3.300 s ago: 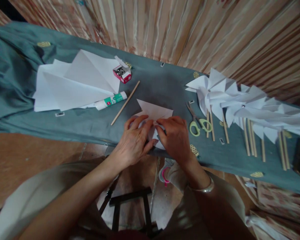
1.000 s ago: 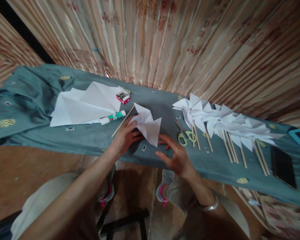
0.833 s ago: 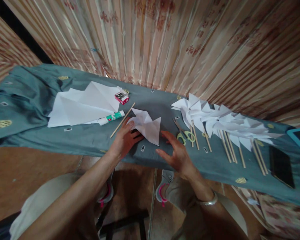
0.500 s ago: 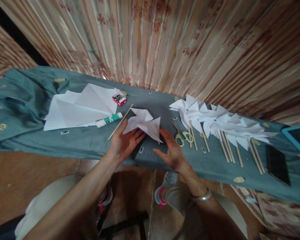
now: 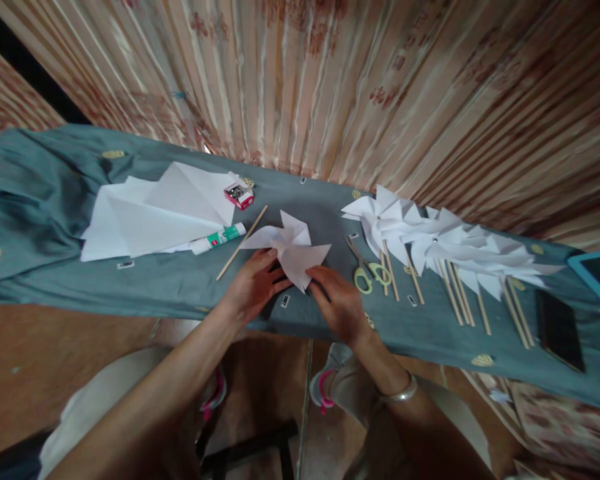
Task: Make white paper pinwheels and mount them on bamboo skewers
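A white paper pinwheel [image 5: 293, 248] with curled blades is held just above the cloth in front of me. My left hand [image 5: 254, 283] supports it from the lower left, thumb on top and fingers underneath. With its fingertips, my right hand [image 5: 339, 303] pinches the lower right blade. Beside the left hand a thin wooden stick [image 5: 243, 241] lies slantwise on the cloth. Scissors [image 5: 365, 267] with pale green handles lie to the right of my right hand. The pinwheel's underside and the left fingertips below it are hidden.
Left on the green cloth [image 5: 145, 287] are folded white paper sheets [image 5: 165, 213], a glue stick [image 5: 219, 239] and a small red box [image 5: 239, 196] of metal pins. Finished pinwheels [image 5: 445, 250] on sticks overlap at right, near a dark phone [image 5: 560, 330] and a blue-framed device [image 5: 597, 277].
The pinwheel has turned between my hands. My right hand has moved left and closed on a blade; before, it was open beside the paper.
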`<state>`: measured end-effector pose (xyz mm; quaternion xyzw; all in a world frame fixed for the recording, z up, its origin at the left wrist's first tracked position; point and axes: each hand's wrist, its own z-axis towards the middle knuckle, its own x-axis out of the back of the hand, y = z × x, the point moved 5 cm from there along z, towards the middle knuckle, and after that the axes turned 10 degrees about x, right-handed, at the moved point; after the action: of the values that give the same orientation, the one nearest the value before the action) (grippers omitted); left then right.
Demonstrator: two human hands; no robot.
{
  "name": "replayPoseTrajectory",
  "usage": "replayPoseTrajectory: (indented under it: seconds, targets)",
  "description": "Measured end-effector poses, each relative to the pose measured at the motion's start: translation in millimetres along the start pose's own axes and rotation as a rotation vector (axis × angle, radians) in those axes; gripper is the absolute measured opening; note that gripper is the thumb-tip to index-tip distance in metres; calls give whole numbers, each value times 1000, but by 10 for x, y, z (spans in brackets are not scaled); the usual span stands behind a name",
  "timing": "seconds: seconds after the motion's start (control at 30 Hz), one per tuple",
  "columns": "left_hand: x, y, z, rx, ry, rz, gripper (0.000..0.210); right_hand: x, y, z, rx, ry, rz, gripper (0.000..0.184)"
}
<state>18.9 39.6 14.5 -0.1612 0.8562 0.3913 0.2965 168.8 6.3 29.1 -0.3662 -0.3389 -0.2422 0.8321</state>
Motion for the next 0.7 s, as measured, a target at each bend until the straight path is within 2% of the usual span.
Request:
replayPoseTrajectory:
  seconds: [0.13, 0.2, 0.27, 0.33, 0.4, 0.5, 0.57, 0.7]
  targets:
    - [76, -41, -157, 8, 22, 90, 32, 47, -86, -85, 30, -20, -18, 27]
    - [170, -52, -259, 11, 60, 270, 32, 71, -102, -131, 29, -33, -9, 27]
    - [269, -36, -348, -7, 106, 548, 30, 91, -107, -156, 30, -47, -2, 25]
    - [343, 85, -422, -191, 219, 779, 33, 105, -105, -155, 21, -61, -1, 22]
    - [300, 210, -471, -448, 264, 1008, 28, 118, -97, -133, -2, -58, -8, 18]
    - [105, 244, -444, -737, 162, 1315, 31, 134, -80, -82, -43, -20, -15, 14]
    - [24, 200, -363, -777, 125, 1434, 36, 132, -61, -50, -71, 8, 10, 13]
    - [-5, 116, -229, -747, 160, 1554, 37, 104, 17, -5, -195, 61, 76, 16]
